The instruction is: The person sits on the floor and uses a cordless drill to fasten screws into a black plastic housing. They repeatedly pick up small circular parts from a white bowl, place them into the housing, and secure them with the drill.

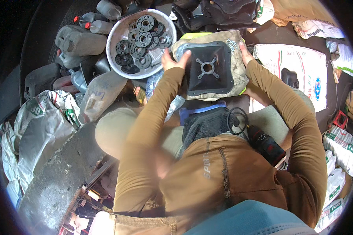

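A black square plastic cover (197,77), shaped like a shallow pyramid, lies on a tan padded cushion (239,72) over my lap. In its middle sits a grey round hub with four arms (207,68). Several silver screws (231,45) lie at the cushion's upper right. My left hand (174,62) is at the cover's upper left corner, thumb and fingers spread, the thumb against or just above its edge. At the cushion's right edge is my right hand (246,55), fingers stretched along the side; part of it is hidden by the sleeve.
A white basin (111,47) with several black round flanged parts (143,39) stands at the upper left. Plastic jugs (80,40) crowd the left. A corded power tool (264,145) rests by my right thigh. A white sack (308,64) lies right, black moulded parts (215,15) at the far side.
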The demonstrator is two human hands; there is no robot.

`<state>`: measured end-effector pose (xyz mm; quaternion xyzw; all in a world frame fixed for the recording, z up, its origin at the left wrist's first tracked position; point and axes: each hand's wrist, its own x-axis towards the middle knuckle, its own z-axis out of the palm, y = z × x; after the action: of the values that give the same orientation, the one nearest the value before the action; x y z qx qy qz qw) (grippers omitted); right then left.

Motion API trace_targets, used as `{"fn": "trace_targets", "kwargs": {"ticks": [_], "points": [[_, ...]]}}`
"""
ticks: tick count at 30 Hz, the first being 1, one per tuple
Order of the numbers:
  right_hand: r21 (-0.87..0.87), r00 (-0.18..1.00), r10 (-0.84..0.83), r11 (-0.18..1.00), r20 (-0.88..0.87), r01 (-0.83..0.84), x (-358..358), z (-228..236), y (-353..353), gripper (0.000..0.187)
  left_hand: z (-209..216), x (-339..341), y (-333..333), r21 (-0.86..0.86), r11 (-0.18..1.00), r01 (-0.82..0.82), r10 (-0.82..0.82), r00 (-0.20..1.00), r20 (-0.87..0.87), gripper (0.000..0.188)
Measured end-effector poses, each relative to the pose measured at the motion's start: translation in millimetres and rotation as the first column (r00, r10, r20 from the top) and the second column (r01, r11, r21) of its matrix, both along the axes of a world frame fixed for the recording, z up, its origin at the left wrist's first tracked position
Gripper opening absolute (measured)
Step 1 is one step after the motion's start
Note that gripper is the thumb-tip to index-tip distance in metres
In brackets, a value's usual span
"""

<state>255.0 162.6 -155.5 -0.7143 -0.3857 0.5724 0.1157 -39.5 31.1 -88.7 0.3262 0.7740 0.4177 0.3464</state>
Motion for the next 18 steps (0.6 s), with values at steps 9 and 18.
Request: {"fn": "trace_targets", "kwargs": {"ticks": [9, 18], "points": [[0.326, 0.989, 0.145, 0.936, -0.025, -0.129, -15.3, 17.0, -1.4, 0.09, 81.4, 31.6, -9.6, 0.095, 0.653, 0.751, -0.587, 0.581, -0.564, 0.062], [0.306, 0.989, 0.136, 0.941, 0.052, -0.145, -10.4, -6.8, 1.8, 0.094, 80.5, 33.4, -20.9, 0.016, 0.608, 0.793, -0.655, 0.513, -0.555, 0.053]]}}
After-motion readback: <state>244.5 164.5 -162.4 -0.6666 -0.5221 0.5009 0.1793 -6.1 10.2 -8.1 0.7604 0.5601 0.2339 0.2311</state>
